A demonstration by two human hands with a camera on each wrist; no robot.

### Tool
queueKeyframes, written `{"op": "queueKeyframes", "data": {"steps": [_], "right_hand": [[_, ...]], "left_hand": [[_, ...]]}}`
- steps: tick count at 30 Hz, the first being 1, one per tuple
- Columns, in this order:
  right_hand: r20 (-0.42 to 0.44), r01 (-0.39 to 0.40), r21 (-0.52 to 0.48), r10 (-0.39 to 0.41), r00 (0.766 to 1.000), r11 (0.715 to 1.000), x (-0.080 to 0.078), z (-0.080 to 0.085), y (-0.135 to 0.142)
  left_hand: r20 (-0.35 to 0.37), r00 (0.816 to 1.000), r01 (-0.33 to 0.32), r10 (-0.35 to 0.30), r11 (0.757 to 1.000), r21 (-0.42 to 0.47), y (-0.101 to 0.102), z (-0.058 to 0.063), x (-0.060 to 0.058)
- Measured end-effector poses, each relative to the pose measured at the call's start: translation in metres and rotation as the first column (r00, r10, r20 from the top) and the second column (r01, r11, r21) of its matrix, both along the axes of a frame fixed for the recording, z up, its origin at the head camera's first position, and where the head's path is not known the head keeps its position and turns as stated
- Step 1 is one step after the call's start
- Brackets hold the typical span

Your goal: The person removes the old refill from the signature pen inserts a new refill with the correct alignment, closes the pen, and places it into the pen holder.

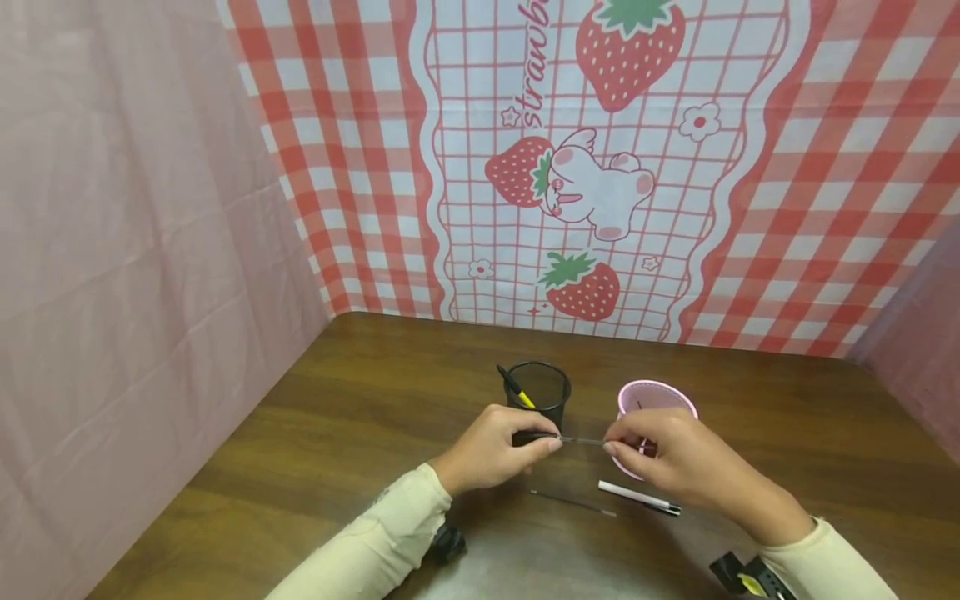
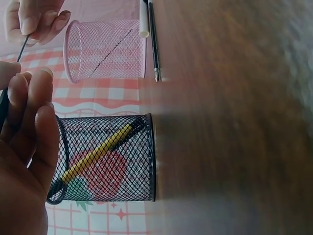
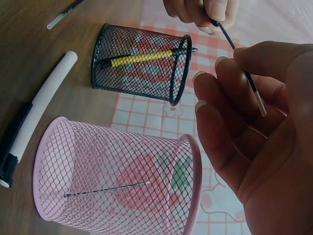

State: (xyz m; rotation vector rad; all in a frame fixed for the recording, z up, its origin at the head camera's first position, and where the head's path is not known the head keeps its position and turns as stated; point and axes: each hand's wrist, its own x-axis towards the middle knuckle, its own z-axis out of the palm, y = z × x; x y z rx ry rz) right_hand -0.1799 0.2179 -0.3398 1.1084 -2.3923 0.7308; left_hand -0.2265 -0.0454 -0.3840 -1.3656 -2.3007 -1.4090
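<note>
Between my two hands stretches a thin pen refill [image 1: 581, 441], its shaft dark and its tail end clear in the right wrist view. My left hand [image 1: 491, 448] grips a black pen barrel [image 1: 527, 437] between thumb and fingers, with one end of the refill at the barrel's mouth. Thumb and index finger of my right hand [image 1: 678, 454] pinch the refill partway along; its clear tail [image 3: 260, 104] sticks out past them toward the palm. Most of the barrel is hidden inside the left hand.
A black mesh cup [image 1: 555, 412] holds a yellow and black pen [image 1: 517, 387]. Right of it, a pink mesh cup [image 3: 195, 166] contains a thin refill [image 3: 107, 189]. Nearer me, another refill [image 1: 573, 502] and a white pen with a black clip [image 1: 637, 495] lie on the wooden table [image 1: 300, 467].
</note>
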Motion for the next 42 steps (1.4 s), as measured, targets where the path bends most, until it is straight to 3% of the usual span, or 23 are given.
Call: {"op": "queueKeyframes", "data": {"steps": [8, 21, 31, 42], "right_hand": [[-0.053, -0.006, 0.008, 0.007, 0.999, 1.000, -0.003, -0.001, -0.002], [-0.065, -0.039, 0.011, 0.040, 0.997, 0.999, 0.000, -0.004, -0.007], [-0.036, -0.095, -0.025, 0.094, 0.995, 0.995, -0.002, -0.009, -0.011], [0.012, -0.102, -0.086, 0.103, 0.995, 0.991, -0.002, -0.014, -0.010]], "left_hand": [[-0.008, 1.000, 0.005, -0.005, 1.000, 0.007, -0.001, -0.001, -0.001], [0.020, 1.000, 0.019, -0.019, 1.000, -0.007, 0.001, 0.000, 0.003], [0.030, 0.999, 0.020, -0.021, 1.000, 0.024, 0.001, -0.003, 0.005], [0.066, 0.997, 0.038, -0.040, 0.999, 0.031, 0.004, -0.001, 0.005]]}}
